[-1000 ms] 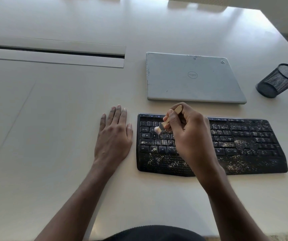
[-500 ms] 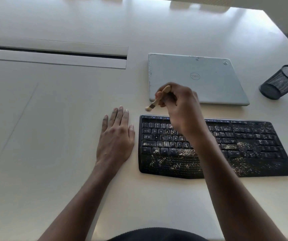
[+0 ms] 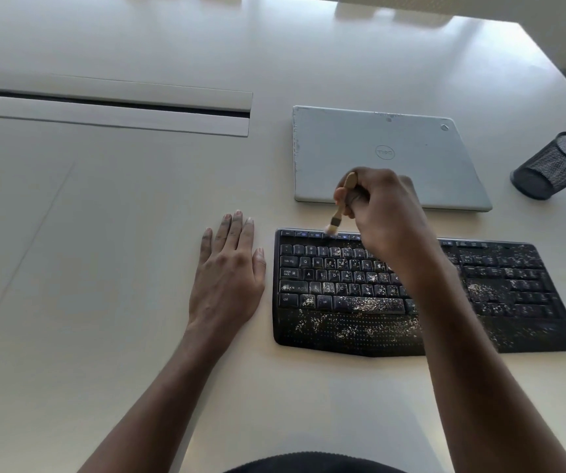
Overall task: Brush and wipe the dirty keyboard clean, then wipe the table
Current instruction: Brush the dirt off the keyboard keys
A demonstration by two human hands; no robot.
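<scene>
Keyboard (image 3: 411,295), black and speckled with pale crumbs over its keys and palm rest, lies on the white table (image 3: 104,233) just in front of a closed grey laptop (image 3: 387,155). The right hand (image 3: 380,206) grips a small wooden brush (image 3: 341,206), its bristles at the keyboard's top-left key row. The left hand (image 3: 228,271) rests flat, fingers straight, on the table just left of the keyboard; a black mesh cup (image 3: 554,165) lies tipped at far right.

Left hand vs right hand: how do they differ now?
The left hand lies flat on the table, fingers straight, holding nothing; the right hand is curled round a brush. The left hand sits beside the left end of the keyboard; the right hand is over its far edge, bristles at the top key row. Both are bare.
</scene>
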